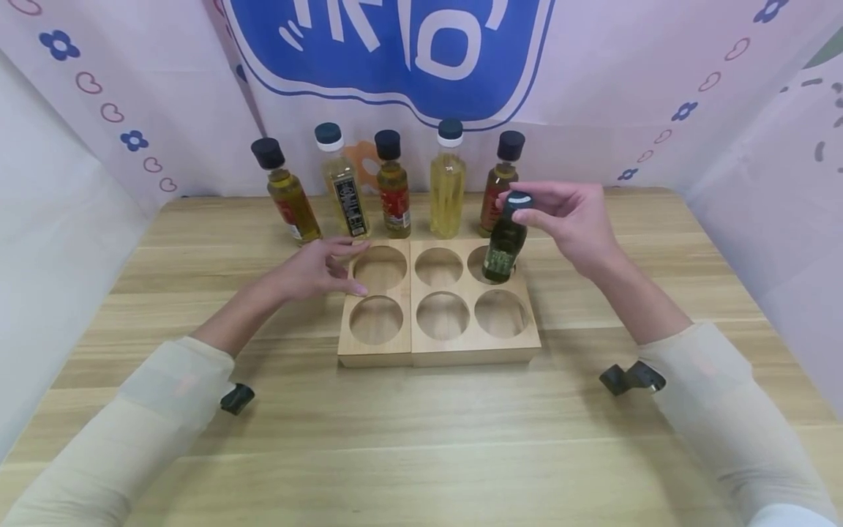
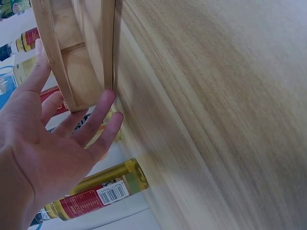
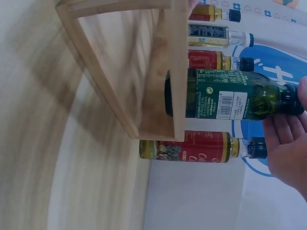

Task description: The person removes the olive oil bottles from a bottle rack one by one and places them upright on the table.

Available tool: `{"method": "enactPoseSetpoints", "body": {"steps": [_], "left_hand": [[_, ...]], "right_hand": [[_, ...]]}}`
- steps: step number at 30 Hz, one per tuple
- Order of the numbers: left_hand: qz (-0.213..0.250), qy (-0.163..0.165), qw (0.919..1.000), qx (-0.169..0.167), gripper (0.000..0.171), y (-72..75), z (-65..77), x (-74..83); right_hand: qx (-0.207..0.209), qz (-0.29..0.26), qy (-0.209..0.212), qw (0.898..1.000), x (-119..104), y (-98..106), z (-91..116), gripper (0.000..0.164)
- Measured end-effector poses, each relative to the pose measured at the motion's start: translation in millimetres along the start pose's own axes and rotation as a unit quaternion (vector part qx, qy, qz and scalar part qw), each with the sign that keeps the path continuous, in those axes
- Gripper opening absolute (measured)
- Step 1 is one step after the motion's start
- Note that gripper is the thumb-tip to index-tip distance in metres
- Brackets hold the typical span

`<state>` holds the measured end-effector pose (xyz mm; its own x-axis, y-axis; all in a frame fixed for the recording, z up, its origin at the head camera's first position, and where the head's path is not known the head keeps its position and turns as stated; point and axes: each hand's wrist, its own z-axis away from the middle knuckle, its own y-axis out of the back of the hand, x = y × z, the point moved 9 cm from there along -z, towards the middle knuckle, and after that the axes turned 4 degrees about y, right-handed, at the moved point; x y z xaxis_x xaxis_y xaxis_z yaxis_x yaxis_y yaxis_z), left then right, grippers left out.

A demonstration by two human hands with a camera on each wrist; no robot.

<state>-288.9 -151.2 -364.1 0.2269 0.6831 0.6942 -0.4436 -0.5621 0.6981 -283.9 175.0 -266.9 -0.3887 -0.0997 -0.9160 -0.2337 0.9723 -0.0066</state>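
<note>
My right hand (image 1: 573,223) pinches the black cap of a dark green glass bottle (image 1: 506,245) with thumb and fingers. The bottle tilts slightly over the back right hole of a wooden bottle rack (image 1: 470,357). In the right wrist view, the base of the green bottle (image 3: 220,93) reaches just past the rack's top board. My left hand (image 1: 316,271) touches the rack's left side by the back left hole, thumb and fingers spread. In the left wrist view, fingertips of the left hand (image 2: 53,129) lie against the end of the rack (image 2: 72,62).
Behind the rack stand several bottles in a row: red-labelled oil bottles (image 1: 394,197) with black caps, and pale yellow ones (image 1: 448,194) with dark green caps. A printed cloth (image 1: 593,110) hangs behind the wooden table (image 1: 421,439).
</note>
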Motion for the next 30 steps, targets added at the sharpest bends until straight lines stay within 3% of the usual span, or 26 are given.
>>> {"method": "enactPoseSetpoints", "body": {"steps": [13,22,30], "left_hand": [[-0.005,0.015,0.9999,-0.007,0.083,1.1,-1.1,-1.7],[0.000,0.016,0.9999,-0.005,0.084,0.9,-0.2,-2.3],[-0.004,0.025,0.9997,-0.006,0.085,-0.4,0.8,-2.9]], "right_hand": [[0.041,-0.045,0.024,0.998,-17,11,-3,0.029],[0.094,-0.052,0.053,0.993,-26,23,-4,0.027],[0.152,-0.057,0.039,0.986,-24,35,-3,0.027]]}}
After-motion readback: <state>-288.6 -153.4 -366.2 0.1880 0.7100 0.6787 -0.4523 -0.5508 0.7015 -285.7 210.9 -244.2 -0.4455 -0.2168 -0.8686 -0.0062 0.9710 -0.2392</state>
